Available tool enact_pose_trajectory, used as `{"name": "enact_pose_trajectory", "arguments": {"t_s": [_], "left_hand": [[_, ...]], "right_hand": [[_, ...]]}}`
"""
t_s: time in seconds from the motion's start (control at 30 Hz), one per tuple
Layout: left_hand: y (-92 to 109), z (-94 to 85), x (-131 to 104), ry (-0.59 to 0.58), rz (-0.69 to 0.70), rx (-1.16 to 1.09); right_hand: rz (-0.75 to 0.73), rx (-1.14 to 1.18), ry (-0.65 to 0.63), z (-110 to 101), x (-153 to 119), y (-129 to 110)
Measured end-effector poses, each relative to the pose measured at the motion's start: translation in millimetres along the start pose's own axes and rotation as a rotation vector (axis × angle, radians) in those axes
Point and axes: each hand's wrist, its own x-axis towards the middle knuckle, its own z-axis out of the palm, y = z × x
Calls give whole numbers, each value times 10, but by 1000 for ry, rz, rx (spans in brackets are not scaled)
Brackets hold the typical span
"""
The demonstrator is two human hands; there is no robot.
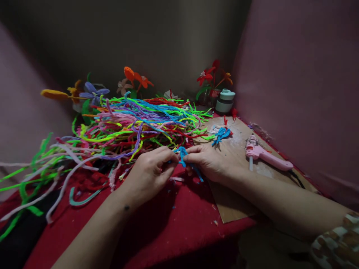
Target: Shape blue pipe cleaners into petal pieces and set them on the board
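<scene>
A bent blue pipe cleaner (183, 152) is held between my two hands above the red cloth. My left hand (153, 168) pinches it from the left, thumb and forefinger pressed together. From the right, my right hand (206, 160) grips the same piece with closed fingertips, and one blue end hangs below them. Parts of the pipe cleaner are hidden behind my fingers. Beyond my right hand, a looped blue pipe cleaner bundle (221, 135) lies on the brown board (232, 209).
A large heap of colourful pipe cleaners (134, 123) covers the left and back of the table. A pink glue gun (265, 155) rests on the board at right. Pipe cleaner flowers (94, 93) and a mint-lidded jar (225, 101) stand along the wall.
</scene>
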Motion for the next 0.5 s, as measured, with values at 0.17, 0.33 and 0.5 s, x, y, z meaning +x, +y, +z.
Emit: {"name": "enact_pose_trajectory", "arguments": {"t_s": [0.17, 0.33, 0.5], "left_hand": [[-51, 85, -27, -21, 75, 189], [-43, 164, -46, -19, 136, 363], [17, 233, -64, -4, 202, 555]], "right_hand": [[-10, -31, 16, 34, -31, -29], [-21, -87, 42, 45, -44, -24], [-48, -97, 72, 27, -10, 48]]}}
